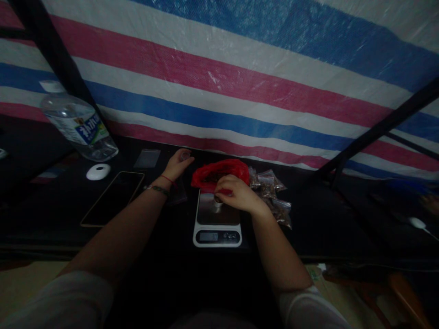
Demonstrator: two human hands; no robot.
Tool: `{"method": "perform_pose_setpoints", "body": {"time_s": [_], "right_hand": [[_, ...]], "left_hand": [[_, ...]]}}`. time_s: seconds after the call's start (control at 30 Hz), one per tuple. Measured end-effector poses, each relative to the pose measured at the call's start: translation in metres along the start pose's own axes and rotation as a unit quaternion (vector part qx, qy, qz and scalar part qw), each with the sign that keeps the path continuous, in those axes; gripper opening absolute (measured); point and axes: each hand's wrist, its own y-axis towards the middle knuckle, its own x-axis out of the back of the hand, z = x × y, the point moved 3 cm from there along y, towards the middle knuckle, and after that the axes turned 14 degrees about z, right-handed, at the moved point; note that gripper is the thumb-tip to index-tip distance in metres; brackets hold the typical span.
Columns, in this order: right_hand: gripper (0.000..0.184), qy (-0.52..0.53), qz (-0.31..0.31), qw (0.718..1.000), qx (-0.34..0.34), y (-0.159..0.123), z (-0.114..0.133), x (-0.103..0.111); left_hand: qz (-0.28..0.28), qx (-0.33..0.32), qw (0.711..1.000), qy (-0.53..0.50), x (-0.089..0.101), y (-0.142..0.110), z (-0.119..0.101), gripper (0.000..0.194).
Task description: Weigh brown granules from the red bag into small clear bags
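Scale sits mid-worktop, white body, metal plate, display toward the person. LCD digits look like 30; any decimal point is too small to make out. Button markings beside it: not legible.

Right hand: thumb and fingers pinched on a small round piece, held at the plate. Brown shows at its top, pale below. Can't tell if it touches the plate or hangs just over it.

Left hand: off to the left of the red bag, fingers curled around a small clear item. Can't tell exactly what it is. Red cord and a darker bracelet on that wrist.

Red bag: just behind the scale, mouth open, dark brown bits inside. The right hand covers part of its near rim.

Filled zip bags: loose pile right of the scale, clear, brown contents, partly behind the right hand and forearm. No print readable on them.

Flat zip bag lies left of the left hand, clear. Another clear bag is flat just below the left hand, faint in the dark.

Further left: phone, screen dark, lying at an angle; white rounded gadget near its top end, no logo readable. Bottle behind that, white cap, blue/white/green label. Large white Chinese characters read as 补水, the rest unclear. Small print illegible.

Backdrop: striped sheet, red/white/blue, no lettering seen.
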Motion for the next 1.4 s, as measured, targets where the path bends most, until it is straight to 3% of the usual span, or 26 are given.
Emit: {"method": "perform_pose_setpoints", "body": {"time_s": [0.2,0.4,0.47,0.57,0.83,1.07,1.4], "right_hand": [[0.015,-0.005,-0.001,1.000,0.007,-0.002,-0.005,0.001],[0.019,-0.010,-0.134,0.987,-0.092,-0.007,-0.035,0.011],[0.021,-0.038,-0.109,0.983,-0.144,-0.004,-0.050,0.011],[0.022,-0.087,0.009,0.974,-0.211,0.009,-0.069,0.010],[0.027,-0.135,0.209,0.919,-0.305,0.044,-0.092,0.006],[0.027,-0.122,0.231,0.920,-0.293,0.052,-0.103,-0.003],[0.030,-0.097,0.181,0.946,-0.250,0.048,-0.103,-0.004]], "left_hand": [[-0.003,-0.001,1.000,-0.010,0.000,0.001,0.004,0.048],[0.003,0.003,1.000,-0.009,0.000,0.003,0.007,0.048],[0.006,0.008,1.000,-0.007,0.000,0.003,0.006,0.048],[0.009,0.009,1.000,-0.010,0.000,0.001,0.003,0.047],[0.005,-0.002,1.000,-0.019,-0.002,0.001,0.004,0.048],[0.009,-0.001,1.000,-0.005,-0.003,0.000,0.001,0.047],[0.007,-0.005,1.000,-0.007,-0.002,0.001,0.002,0.045]]}}
